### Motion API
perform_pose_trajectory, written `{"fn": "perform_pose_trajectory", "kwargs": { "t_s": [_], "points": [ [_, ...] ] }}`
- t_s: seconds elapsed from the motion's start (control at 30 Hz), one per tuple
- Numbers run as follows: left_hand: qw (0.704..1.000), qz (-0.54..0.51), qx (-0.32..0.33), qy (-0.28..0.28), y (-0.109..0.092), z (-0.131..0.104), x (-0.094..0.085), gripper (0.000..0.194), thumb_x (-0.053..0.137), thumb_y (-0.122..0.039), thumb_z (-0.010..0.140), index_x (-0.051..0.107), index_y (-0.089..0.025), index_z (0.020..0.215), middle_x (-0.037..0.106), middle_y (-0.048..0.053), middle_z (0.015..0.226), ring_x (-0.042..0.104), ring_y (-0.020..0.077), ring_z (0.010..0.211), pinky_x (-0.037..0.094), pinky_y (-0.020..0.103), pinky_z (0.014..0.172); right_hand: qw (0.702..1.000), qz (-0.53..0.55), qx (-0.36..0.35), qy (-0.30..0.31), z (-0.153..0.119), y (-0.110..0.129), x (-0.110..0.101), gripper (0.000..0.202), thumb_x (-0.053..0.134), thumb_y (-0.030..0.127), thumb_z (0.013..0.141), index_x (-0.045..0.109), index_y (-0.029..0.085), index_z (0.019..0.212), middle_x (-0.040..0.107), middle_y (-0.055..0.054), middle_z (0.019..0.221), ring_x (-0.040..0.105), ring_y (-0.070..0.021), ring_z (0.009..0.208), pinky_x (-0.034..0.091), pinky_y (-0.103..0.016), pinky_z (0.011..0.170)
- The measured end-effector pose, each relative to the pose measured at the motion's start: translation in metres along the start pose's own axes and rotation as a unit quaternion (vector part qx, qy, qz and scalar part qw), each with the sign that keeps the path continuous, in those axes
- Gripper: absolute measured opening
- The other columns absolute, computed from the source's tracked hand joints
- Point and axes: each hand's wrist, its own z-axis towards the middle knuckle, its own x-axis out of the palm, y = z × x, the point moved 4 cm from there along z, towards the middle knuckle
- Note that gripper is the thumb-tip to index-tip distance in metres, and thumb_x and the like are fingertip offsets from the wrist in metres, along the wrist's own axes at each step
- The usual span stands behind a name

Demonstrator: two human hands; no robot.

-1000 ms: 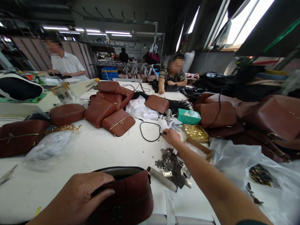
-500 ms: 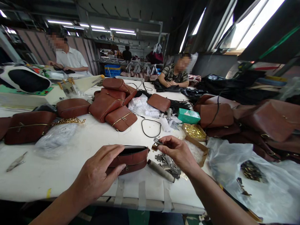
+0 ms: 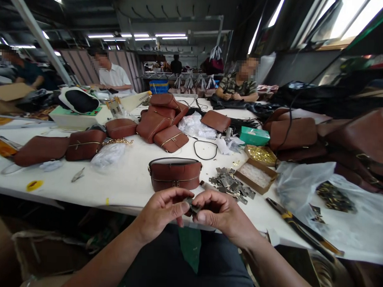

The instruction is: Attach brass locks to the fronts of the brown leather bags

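Note:
Close to the table's front edge, my left hand and my right hand meet, fingertips pinching a small dark metal piece between them. Its exact kind is hard to make out behind the fingers. Just beyond stands a brown leather bag, its top open and a zipper across its front; neither hand holds it. Flat grey metal plates lie in a loose pile to the right of the bag. A grey rod is partly hidden behind my right hand.
On the right are a cardboard tray, a box of gold-coloured bits, long-handled pliers and a plastic bag of metal parts. More brown bags are heaped behind. A person sits across the table.
My left hand has let go of the brown bag and come to my right hand. The right hand has drawn back toward me, and both now hold the metal piece. The view has shifted left.

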Motion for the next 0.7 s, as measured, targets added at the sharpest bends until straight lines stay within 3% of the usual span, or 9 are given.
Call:
{"fn": "perform_pose_trajectory", "kwargs": {
  "t_s": [0.13,0.43,0.6,0.7],
  "points": [
    [0.996,-0.071,-0.006,0.05,0.014,-0.011,0.008,0.033,0.079,-0.036,0.09,0.072,-0.015,0.115,0.069,0.004,0.092,0.068,0.014,0.075,0.058,0.022,0.062,0.996,0.084,0.015,0.028,-0.014,-0.013,0.007,0.023,0.089,0.036,0.082,0.08,0.022,0.097,0.073,-0.001,0.072,0.065,-0.0126,0.066,0.053,-0.026,0.068],
    [0.993,-0.107,-0.02,0.05,0.026,-0.026,0.022,0.033,0.081,-0.034,0.089,0.073,-0.015,0.113,0.071,0.006,0.092,0.071,0.0169,0.077,0.058,0.024,0.063,0.989,0.148,-0.024,0.004,-0.032,-0.032,0.016,0.013,0.089,0.028,0.082,0.081,0.021,0.087,0.072,0.0,0.068,0.065,-0.0104,0.061,0.052,-0.022,0.063],
    [0.993,-0.113,-0.025,-0.04,0.024,-0.022,0.025,0.032,0.083,-0.041,0.086,0.073,-0.013,0.098,0.072,0.005,0.083,0.069,0.0151,0.074,0.058,0.023,0.062,0.992,0.1,-0.054,-0.06,-0.027,-0.031,0.004,0.024,0.088,0.035,0.084,0.081,0.026,0.105,0.072,0.002,0.07,0.067,-0.0113,0.063,0.055,-0.025,0.068],
    [0.988,-0.114,-0.042,-0.096,0.026,-0.019,0.025,0.034,0.083,-0.044,0.085,0.07,-0.013,0.087,0.072,0.004,0.078,0.067,0.0126,0.064,0.057,0.022,0.055,0.99,0.052,-0.071,-0.111,-0.025,-0.032,0.0,0.022,0.088,0.037,0.083,0.082,0.025,0.101,0.074,0.0,0.077,0.067,-0.013,0.066,0.057,-0.027,0.068]
  ]
}}
